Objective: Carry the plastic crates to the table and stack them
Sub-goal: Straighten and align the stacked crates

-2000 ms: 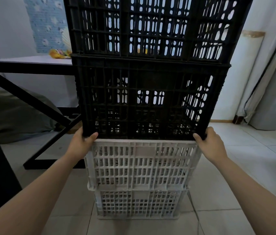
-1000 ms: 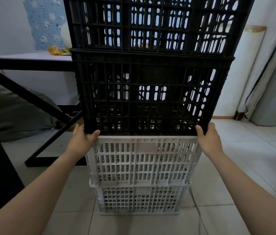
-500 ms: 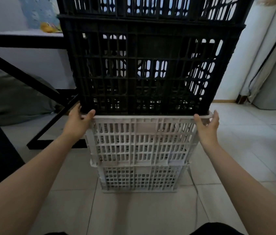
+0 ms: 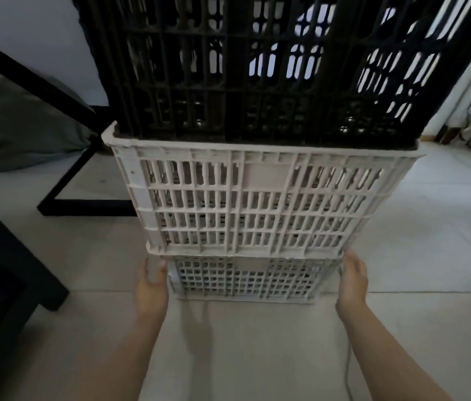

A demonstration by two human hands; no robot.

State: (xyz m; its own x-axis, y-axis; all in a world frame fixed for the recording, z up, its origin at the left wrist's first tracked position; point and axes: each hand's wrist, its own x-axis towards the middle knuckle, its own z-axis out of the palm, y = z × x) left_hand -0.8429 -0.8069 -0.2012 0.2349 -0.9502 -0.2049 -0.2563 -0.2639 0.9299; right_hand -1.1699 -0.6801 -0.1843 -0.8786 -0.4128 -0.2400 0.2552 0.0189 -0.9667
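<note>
A stack of slatted plastic crates stands on the tiled floor in front of me. A black crate (image 4: 228, 82) sits nested in the upper white crate (image 4: 266, 175), which rests on a smaller-looking lower white crate (image 4: 246, 279). My left hand (image 4: 150, 285) lies flat against the lower crate's left corner, fingers pointing up and apart. At the right corner my right hand (image 4: 353, 282) has its fingertips at the base of the upper white crate. Neither hand is closed around anything. The top of the stack is cut off by the frame.
The black table frame (image 4: 26, 70) slants down to a floor bar (image 4: 84, 202) just left of the stack. A grey cushion (image 4: 11, 125) lies behind it. Dark furniture (image 4: 3, 270) stands at the near left. A thin cable (image 4: 347, 366) runs along the floor by my right arm.
Both hands have dropped from the base of the black crate down to the sides of the lower white crate. My view has tilted downward and come closer to the stack.
</note>
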